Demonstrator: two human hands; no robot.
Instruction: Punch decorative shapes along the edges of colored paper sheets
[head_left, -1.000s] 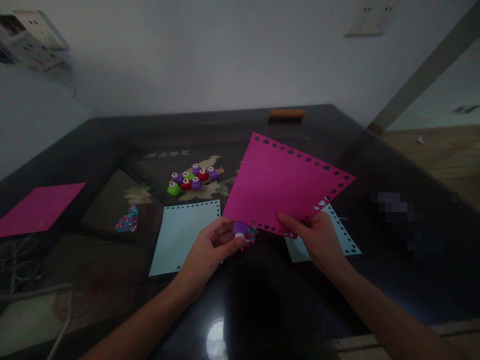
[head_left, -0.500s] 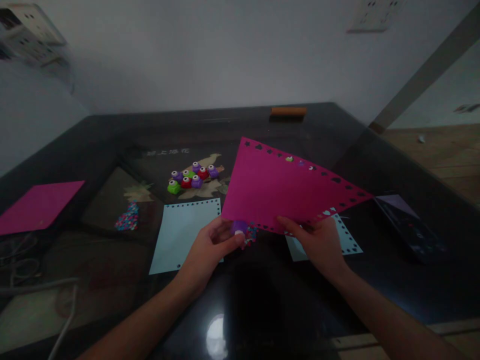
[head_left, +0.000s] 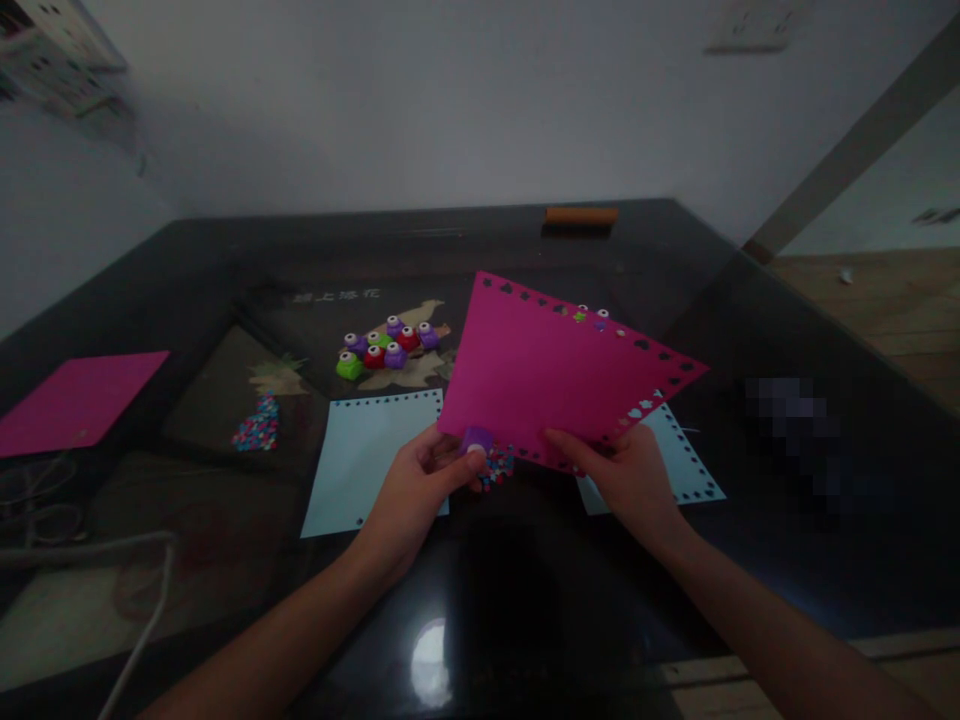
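Note:
My left hand (head_left: 420, 485) is closed round a purple craft punch (head_left: 477, 441) with a white button, its thumb on the button. The punch sits at the left corner of a pink sheet of paper (head_left: 555, 370) with small shapes cut along its edges. On the sheet's near edge, my right hand (head_left: 630, 480) pinches the paper with the thumb on top; the other fingers are mostly hidden beneath. A pile of small coloured paper bits (head_left: 498, 468) lies below the punch. Pale blue sheets with punched edges, one on the left (head_left: 367, 465) and another on the right (head_left: 686, 465), lie partly covered.
Several coloured craft punches (head_left: 386, 345) stand grouped behind the left blue sheet. Another pink sheet (head_left: 86, 400) and a second pile of paper bits (head_left: 259, 425) lie to the left. A white cable (head_left: 161, 590) crosses the near left. An orange-brown roll (head_left: 581, 216) lies at the back.
The pink sheet has turned and tilted slightly, its right corner shifting left. My right hand has moved a little left with it. The left hand still holds the punch at the paper's corner.

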